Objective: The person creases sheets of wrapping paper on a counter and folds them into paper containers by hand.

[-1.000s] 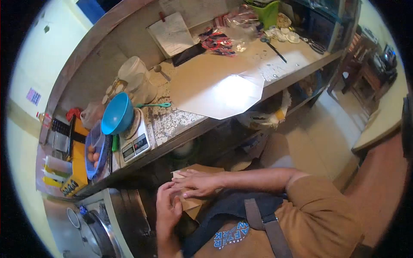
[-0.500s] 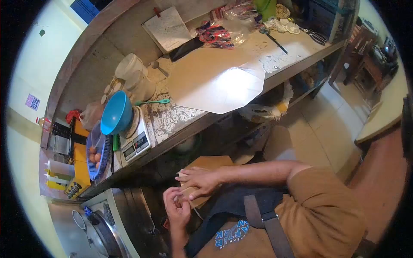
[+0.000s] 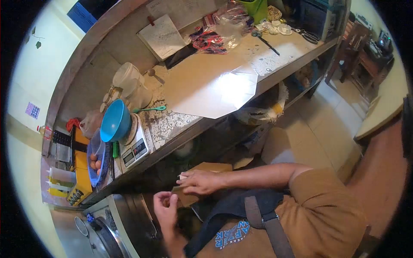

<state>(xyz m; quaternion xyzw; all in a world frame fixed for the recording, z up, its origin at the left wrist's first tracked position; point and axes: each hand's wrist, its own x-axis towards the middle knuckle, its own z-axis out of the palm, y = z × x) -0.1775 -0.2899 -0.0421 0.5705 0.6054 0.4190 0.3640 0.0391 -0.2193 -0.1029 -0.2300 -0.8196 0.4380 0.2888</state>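
A brown folded piece of cardboard (image 3: 211, 167) is held low in front of my body, below the counter's edge. My right hand (image 3: 200, 182) lies over it, with fingers bent around its near part and a small pale bit showing by the fingertips. Just left of the cardboard's lower flap (image 3: 184, 198) is my left hand (image 3: 165, 208), its fingers curled toward the thumb; whatever it pinches, if anything, is too small to make out. On the counter lies a large cardboard sheet (image 3: 193, 92) with cut corners, brightly lit at its right end.
The counter holds a blue bowl (image 3: 115, 121) on a white scale (image 3: 135, 150), a basket (image 3: 93, 172) with eggs, a green spoon (image 3: 155, 108), plastic tubs (image 3: 129, 81), a clipboard (image 3: 162, 38) and scissors (image 3: 307, 36). A metal pot (image 3: 103, 236) stands lower left.
My left hand has drawn away to the left and down from the right hand. The right hand has closed more over the cardboard, which has tilted. The view has shifted slightly.
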